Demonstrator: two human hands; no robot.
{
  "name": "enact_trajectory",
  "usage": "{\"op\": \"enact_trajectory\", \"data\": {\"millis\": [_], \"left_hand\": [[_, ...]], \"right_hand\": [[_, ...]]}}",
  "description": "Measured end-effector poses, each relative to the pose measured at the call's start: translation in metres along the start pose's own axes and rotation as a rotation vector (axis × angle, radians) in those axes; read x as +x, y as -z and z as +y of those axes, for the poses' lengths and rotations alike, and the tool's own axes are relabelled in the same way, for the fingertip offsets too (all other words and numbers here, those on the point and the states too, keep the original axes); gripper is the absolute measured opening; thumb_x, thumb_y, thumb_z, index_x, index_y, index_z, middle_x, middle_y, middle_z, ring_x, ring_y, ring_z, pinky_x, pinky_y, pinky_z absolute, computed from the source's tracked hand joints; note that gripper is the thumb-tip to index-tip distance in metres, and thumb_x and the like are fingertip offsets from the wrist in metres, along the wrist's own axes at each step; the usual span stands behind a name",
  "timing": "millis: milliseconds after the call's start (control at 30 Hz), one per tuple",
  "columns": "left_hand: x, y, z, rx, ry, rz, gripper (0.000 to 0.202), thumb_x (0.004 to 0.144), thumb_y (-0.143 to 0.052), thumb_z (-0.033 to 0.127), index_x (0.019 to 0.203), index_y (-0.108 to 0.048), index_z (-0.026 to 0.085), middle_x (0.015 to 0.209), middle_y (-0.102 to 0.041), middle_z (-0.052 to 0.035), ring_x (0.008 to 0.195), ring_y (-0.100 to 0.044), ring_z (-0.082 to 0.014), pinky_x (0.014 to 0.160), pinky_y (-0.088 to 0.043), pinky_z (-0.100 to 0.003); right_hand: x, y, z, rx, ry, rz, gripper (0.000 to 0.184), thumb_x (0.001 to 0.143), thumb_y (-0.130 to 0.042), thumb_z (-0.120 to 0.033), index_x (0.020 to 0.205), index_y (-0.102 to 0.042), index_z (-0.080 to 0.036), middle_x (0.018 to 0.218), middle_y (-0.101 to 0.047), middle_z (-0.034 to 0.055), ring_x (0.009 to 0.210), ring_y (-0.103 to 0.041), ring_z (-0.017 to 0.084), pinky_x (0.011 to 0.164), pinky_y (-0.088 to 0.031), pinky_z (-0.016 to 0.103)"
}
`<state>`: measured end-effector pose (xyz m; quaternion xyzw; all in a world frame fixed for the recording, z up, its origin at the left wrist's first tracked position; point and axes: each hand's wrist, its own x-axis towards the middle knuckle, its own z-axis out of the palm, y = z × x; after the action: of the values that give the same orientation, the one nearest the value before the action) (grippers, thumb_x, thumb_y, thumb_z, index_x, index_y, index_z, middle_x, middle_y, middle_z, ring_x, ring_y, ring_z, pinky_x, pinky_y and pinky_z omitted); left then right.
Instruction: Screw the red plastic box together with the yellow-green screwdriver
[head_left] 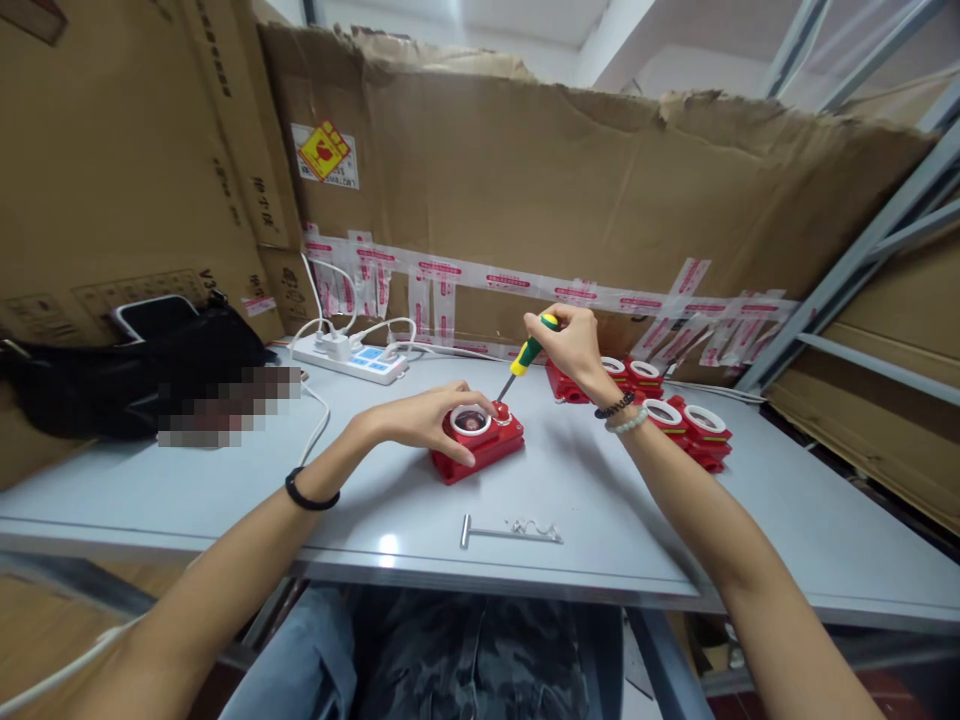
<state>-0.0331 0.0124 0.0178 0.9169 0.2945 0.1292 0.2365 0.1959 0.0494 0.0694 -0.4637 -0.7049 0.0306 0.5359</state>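
1. Table: grey and smooth. The red unit sits mid-table, flat on its base.
2. Spares: more red units are heaped at 2 o'clock of it, apart.
3. Unit: hard plastic. I judge it light, stiff and apt to slide on this top. My left hand presses down from its 9 o'clock side, fingers curled over the top, which seems the place to hold it.
4. Screwdriver: my right hand is clenched round the green-yellow handle. The shaft is tilted, with its tip at the unit's 2 o'clock corner. It is thin and rigid, and I think it could skid.
5. T-key: loose metal at 6 o'clock, near the table edge.
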Motion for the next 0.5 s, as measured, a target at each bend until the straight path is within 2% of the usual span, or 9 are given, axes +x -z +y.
{"op": "enact_trajectory", "data": {"millis": [167,267,367,500], "left_hand": [[0.004,-0.006,0.002,0.015,0.057,0.049,0.07,0.063,-0.073,0.061,0.122,-0.05,0.03,0.103,-0.047,-0.0024,0.094,-0.054,-0.0209,0.086,-0.042,-0.031],[0.007,-0.011,0.004,0.079,0.071,0.093,0.07,0.065,-0.067,0.067,0.12,-0.05,0.028,0.104,-0.048,-0.0035,0.09,-0.054,-0.0209,0.082,-0.043,-0.031],[0.01,-0.017,0.004,0.303,0.148,0.222,0.069,0.069,-0.058,0.073,0.117,-0.051,0.023,0.105,-0.053,-0.0075,0.094,-0.054,-0.0262,0.083,-0.041,-0.036],[0.016,-0.026,0.005,0.571,0.328,0.4,0.064,0.081,-0.04,0.073,0.107,-0.054,0.017,0.103,-0.059,-0.0134,0.098,-0.055,-0.0313,0.084,-0.037,-0.042]], "right_hand": [[0.011,-0.016,-0.018,0.053,0.082,-0.051,0.029,0.076,-0.057,-0.04,0.061,-0.057,-0.016,0.055,-0.051,-0.0023,0.053,-0.045,0.01,0.052,-0.036,0.022],[0.019,-0.017,-0.027,0.028,0.089,0.009,0.029,0.076,-0.057,-0.04,0.061,-0.056,-0.016,0.056,-0.052,-0.0021,0.055,-0.046,0.01,0.054,-0.037,0.023],[0.019,-0.002,-0.03,-0.004,0.114,0.12,0.029,0.076,-0.058,-0.04,0.058,-0.055,-0.016,0.055,-0.051,-0.0021,0.055,-0.046,0.01,0.055,-0.037,0.024],[0.004,0.034,-0.025,-0.003,0.096,0.22,0.027,0.075,-0.061,-0.038,0.059,-0.057,-0.016,0.055,-0.051,-0.0022,0.055,-0.046,0.011,0.054,-0.037,0.024]]}}
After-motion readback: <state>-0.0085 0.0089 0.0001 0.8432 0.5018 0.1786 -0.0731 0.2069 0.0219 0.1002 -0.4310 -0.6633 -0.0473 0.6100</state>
